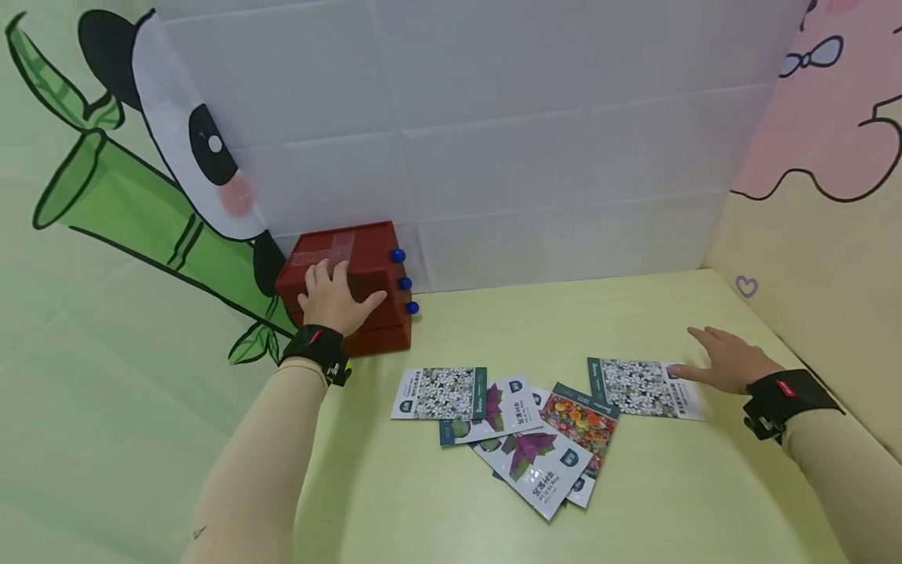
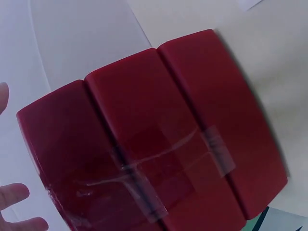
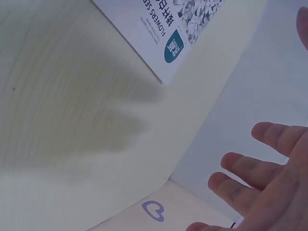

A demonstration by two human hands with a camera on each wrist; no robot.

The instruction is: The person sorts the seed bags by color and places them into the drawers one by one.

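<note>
Red box [image 1: 369, 268] sits at the back left of the pale table [image 1: 409, 501], near the white backdrop — three stacked sections, three blue knobs [image 1: 405, 283] down its right side, clear tape [image 2: 219, 150] across the seams. Left hand [image 1: 333, 304] is over the box, fingers spread, nothing pinched; can't tell if any of it touches the surface. Right hand [image 1: 736, 363] is also spread and holding nothing, raised off the table at the outer end of the right white-flower packet [image 1: 637, 387], casting a shadow. That packet lies flat, apart from the rest. Middle pile: left white-flower packet [image 1: 445, 394] overlaps the upper purple-flower packet [image 1: 513, 403]; lower purple-flower packet [image 1: 535, 466] overlaps the orange-and-red-flower packet [image 1: 583, 423]. Black wristbands [image 1: 789, 395] on both wrists. Panda drawing [image 1: 169, 110] on the left, small purple heart [image 1: 746, 287] on the right wall.
</note>
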